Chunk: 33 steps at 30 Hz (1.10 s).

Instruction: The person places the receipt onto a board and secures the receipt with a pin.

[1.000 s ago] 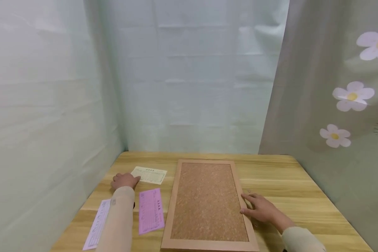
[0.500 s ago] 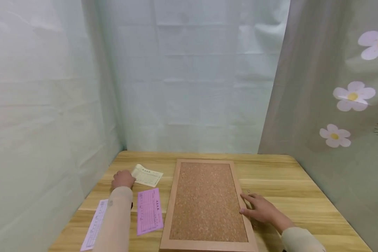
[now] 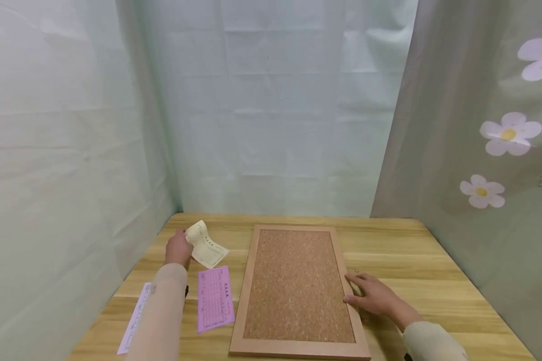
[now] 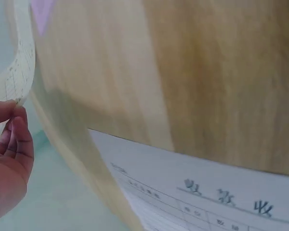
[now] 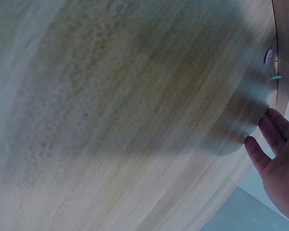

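A pale yellow receipt slip [image 3: 206,245] is pinched at its left end between the thumb and index finger of my left hand [image 3: 178,249]. That end is lifted and curls up, while the far end hangs low near the table. The left wrist view shows the pinch on the curved slip [image 4: 20,72]. A wood-framed cork board [image 3: 300,286] lies flat in the middle of the table. At its right edge my right hand [image 3: 374,296] touches the frame, fingers spread and relaxed. In the right wrist view, two pushpins [image 5: 269,56] lie near that hand.
A pink receipt slip [image 3: 215,299] lies between my left forearm and the board. Further left, a white receipt slip [image 3: 135,318] is partly hidden by my sleeve. Pale curtains [image 3: 275,110] close in the wooden table [image 3: 415,260] at the back and sides.
My left hand has taken hold of the yellow receipt slip and raised its left end, which lay flat before. The right hand has kept its place at the board's edge.
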Available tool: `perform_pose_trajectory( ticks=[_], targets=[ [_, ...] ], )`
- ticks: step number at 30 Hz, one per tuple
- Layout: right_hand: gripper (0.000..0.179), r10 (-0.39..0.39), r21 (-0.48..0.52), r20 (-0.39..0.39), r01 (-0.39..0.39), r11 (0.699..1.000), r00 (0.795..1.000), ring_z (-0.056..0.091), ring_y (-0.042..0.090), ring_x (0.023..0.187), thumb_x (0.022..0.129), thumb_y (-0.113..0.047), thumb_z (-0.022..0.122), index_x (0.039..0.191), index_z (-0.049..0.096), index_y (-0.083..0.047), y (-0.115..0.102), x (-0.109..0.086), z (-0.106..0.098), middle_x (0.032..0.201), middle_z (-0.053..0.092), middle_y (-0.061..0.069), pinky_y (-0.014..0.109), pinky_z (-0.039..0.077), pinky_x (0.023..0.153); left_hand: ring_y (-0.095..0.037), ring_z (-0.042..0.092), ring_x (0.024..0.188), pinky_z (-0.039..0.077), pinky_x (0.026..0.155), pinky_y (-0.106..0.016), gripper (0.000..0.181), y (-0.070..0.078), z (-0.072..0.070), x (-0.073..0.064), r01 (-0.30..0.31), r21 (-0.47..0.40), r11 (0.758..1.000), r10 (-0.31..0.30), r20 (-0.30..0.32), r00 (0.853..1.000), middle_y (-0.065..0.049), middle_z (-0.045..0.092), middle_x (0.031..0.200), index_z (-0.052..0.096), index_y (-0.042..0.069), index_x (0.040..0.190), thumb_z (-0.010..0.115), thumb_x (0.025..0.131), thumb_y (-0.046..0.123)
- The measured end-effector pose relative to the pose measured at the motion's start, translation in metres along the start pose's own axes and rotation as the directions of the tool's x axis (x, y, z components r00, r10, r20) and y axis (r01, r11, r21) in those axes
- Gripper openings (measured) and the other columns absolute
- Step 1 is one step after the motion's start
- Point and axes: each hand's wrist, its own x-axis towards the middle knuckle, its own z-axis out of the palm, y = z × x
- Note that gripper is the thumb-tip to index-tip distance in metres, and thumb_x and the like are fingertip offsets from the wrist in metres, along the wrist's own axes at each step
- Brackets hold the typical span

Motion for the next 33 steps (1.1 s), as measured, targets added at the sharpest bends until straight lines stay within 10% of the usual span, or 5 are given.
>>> perform_pose_trajectory(
  ticks=[6, 22, 25, 33],
  targets=[
    [0.071, 0.0, -0.001, -0.006, 0.0, 1.0, 1.0, 0.045, 0.056, 0.123, 0.093, -0.048, 0.065, 0.145, 0.048, -0.002, -0.001, 0.001, -0.002, 0.137, 0.046, 0.036, 0.069, 0.038, 0.095, -0.054, 0.051, 0.116, 0.041, 0.096, -0.061, 0.066, 0.026, -0.007, 0.0, -0.005, -0.054, 0.999, 0.003, -0.028, 1.0, -0.04, 0.05, 0.129, 0.03, -0.011, 0.147, 0.053, 0.086, -0.005],
    [0.071, -0.015, 0.005, 0.006, 0.015, 1.0, 1.0, 0.044, 0.057, 0.123, 0.094, -0.047, 0.065, 0.145, 0.048, 0.0, 0.006, 0.0, 0.001, 0.137, 0.045, 0.037, 0.07, 0.038, 0.093, -0.026, 0.065, 0.079, 0.051, 0.067, -0.032, 0.007, 0.132, 0.014, -0.012, -0.125, -0.351, 0.928, 0.104, -0.08, 0.991, -0.015, 0.065, 0.09, 0.062, -0.001, 0.094, 0.065, 0.094, 0.005],
    [0.072, 0.001, 0.008, 0.015, -0.001, 1.0, 1.0, 0.043, 0.057, 0.125, 0.094, -0.048, 0.064, 0.146, 0.047, -0.001, 0.009, 0.003, 0.001, 0.139, 0.044, 0.036, 0.07, 0.037, 0.095, -0.021, 0.065, 0.076, 0.052, 0.065, -0.027, 0.008, 0.157, 0.028, -0.018, -0.072, -0.544, 0.836, 0.066, -0.031, 0.997, -0.013, 0.063, 0.09, 0.058, -0.001, 0.093, 0.065, 0.094, 0.004],
    [0.071, 0.009, 0.015, 0.022, -0.009, 1.0, 1.0, 0.042, 0.057, 0.125, 0.094, -0.046, 0.065, 0.146, 0.047, -0.002, 0.012, 0.01, 0.001, 0.139, 0.044, 0.037, 0.07, 0.036, 0.095, -0.013, 0.064, 0.067, 0.054, 0.062, -0.023, 0.014, 0.215, 0.073, -0.052, 0.133, -0.89, 0.437, -0.097, 0.1, 0.99, -0.01, 0.061, 0.087, 0.058, -0.002, 0.107, 0.065, 0.095, 0.001]
  ],
)
